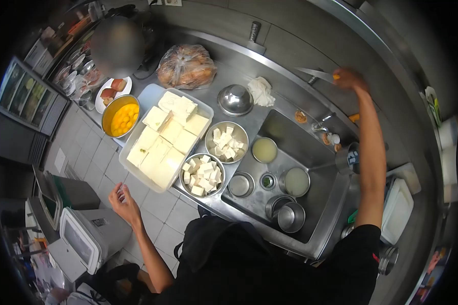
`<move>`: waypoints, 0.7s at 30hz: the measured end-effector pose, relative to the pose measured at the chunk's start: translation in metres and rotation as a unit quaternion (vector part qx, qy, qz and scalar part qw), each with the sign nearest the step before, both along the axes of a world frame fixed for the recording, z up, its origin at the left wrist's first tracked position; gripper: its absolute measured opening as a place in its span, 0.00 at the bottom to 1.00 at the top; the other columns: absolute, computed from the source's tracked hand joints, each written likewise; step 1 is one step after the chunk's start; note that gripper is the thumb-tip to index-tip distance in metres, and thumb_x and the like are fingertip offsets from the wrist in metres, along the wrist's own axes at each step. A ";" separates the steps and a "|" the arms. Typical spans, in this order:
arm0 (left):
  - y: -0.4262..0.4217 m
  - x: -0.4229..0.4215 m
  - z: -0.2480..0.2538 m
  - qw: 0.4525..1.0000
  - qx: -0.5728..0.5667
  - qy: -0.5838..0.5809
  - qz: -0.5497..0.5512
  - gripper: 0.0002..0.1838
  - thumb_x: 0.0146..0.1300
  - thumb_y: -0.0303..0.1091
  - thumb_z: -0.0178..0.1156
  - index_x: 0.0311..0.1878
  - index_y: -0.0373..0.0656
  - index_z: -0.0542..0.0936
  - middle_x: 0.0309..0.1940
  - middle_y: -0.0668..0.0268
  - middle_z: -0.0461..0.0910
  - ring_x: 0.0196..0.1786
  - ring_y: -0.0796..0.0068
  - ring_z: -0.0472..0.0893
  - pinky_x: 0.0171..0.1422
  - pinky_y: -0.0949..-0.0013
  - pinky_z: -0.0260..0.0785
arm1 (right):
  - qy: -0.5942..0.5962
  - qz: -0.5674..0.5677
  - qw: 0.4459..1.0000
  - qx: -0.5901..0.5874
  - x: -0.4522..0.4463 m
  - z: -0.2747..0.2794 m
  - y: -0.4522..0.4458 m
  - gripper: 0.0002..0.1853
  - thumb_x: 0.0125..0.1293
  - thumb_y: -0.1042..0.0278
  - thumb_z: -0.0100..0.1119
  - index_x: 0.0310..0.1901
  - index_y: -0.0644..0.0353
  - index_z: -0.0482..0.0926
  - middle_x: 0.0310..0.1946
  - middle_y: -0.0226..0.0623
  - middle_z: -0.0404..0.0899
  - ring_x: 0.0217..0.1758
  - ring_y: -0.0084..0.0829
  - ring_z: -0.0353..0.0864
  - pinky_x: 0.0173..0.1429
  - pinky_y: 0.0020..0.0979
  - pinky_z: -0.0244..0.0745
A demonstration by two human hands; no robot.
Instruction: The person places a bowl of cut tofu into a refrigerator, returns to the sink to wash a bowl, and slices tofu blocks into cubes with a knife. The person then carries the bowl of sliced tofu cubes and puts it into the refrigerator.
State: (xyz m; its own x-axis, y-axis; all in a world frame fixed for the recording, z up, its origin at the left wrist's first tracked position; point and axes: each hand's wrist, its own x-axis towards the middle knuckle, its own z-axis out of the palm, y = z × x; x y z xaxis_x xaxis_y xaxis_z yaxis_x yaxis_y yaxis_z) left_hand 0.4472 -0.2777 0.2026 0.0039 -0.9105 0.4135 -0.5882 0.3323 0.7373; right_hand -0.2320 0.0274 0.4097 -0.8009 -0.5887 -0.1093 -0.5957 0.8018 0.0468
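Observation:
My right hand point(350, 80) is closed round the handle end of a knife point(314, 74), its blade pointing left beside the wall behind the sink. My left hand point(124, 204) hangs over the floor with nothing in it, fingers loosely bent and apart. Nearest to it is a large clear tub point(164, 187) filled with big tofu blocks point(160, 152). Two steel bowls hold tofu cubes: a front bowl point(184, 189) and a rear bowl point(242, 152). A steel pot point(107, 133) of egg yolks point(124, 120) stands left of the tub.
The sink point(310, 223) contains several metal containers, some with cloudy liquid. An upturned steel bowl point(235, 100), a white cloth point(261, 91) and a bag of brown items point(187, 66) lie along the counter's back. Another knife point(255, 33) stands at the wall. Grey bins point(99, 234) occupy the floor at left.

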 end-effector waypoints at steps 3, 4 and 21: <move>0.013 -0.001 0.003 1.000 0.009 -0.020 0.007 0.09 0.66 0.34 0.62 0.47 0.42 0.83 0.43 0.64 0.77 0.38 0.74 0.77 0.43 0.69 0.70 | 0.108 0.005 0.990 0.094 -0.028 0.010 -0.021 0.23 0.51 0.55 0.71 0.48 0.55 0.81 0.40 0.43 0.85 0.41 0.42 0.85 0.46 0.41 0.79; 0.017 -0.002 0.002 1.000 0.005 -0.025 0.003 0.09 0.66 0.33 0.62 0.47 0.43 0.83 0.42 0.64 0.77 0.37 0.73 0.77 0.43 0.69 0.70 | 0.104 0.007 0.990 0.093 -0.030 0.011 -0.025 0.23 0.51 0.55 0.71 0.48 0.55 0.81 0.40 0.43 0.85 0.41 0.42 0.85 0.46 0.41 0.79; 0.066 0.007 -0.005 0.998 -0.024 -0.044 0.030 0.09 0.58 0.27 0.66 0.42 0.47 0.84 0.41 0.62 0.78 0.37 0.71 0.78 0.42 0.67 0.71 | 0.449 0.243 0.838 0.192 -0.126 -0.036 -0.020 0.16 0.76 0.55 0.46 0.55 0.54 0.77 0.47 0.35 0.80 0.50 0.32 0.80 0.55 0.33 0.73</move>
State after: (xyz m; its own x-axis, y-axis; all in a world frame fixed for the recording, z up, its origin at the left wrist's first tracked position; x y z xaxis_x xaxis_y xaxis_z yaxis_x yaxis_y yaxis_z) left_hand 0.4541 -0.2113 0.1972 0.0187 -0.8893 0.4570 -0.6704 0.3280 0.6656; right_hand -0.3583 0.0070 0.3740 -0.3382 -0.9286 0.1529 -0.4335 0.2979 0.8505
